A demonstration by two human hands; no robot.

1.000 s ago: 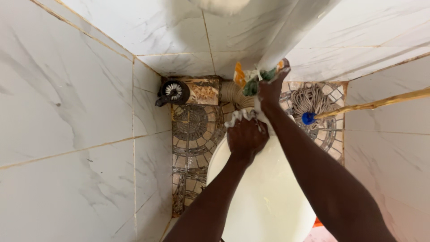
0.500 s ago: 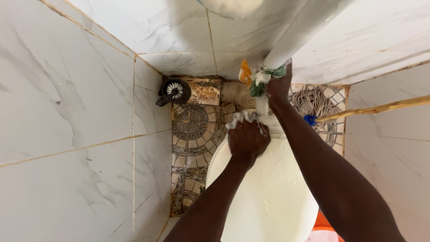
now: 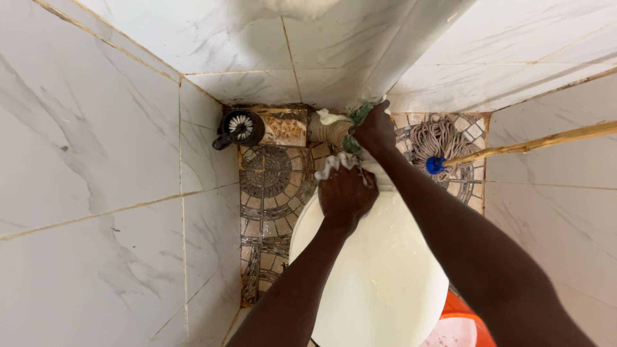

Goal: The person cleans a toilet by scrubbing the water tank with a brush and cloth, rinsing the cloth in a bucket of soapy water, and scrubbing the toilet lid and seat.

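1. Head view: the left hand (image 3: 347, 196) presses down on a white cloth (image 3: 335, 164) at the back edge of a closed toilet lid (image 3: 376, 276); the fingers are curled over the cloth, gripping it, and only its frilled edge shows past the knuckles.
2. The right hand (image 3: 375, 128) reaches farther back, closed around a green and white rag (image 3: 355, 115) held against the foot of a white pipe (image 3: 411, 48) just behind the lid.
3. A ribbed hose (image 3: 324, 132) lies on the patterned floor (image 3: 273, 186) just left of the rag.
4. A toilet brush in a dark holder (image 3: 238, 127) stands in the left corner, well apart from both hands.
5. A string mop (image 3: 440, 141) with a blue collar and wooden handle (image 3: 546, 141) rests on the floor to the right.
6. An orange bucket (image 3: 466, 318) shows at the bottom edge, beside the lid.
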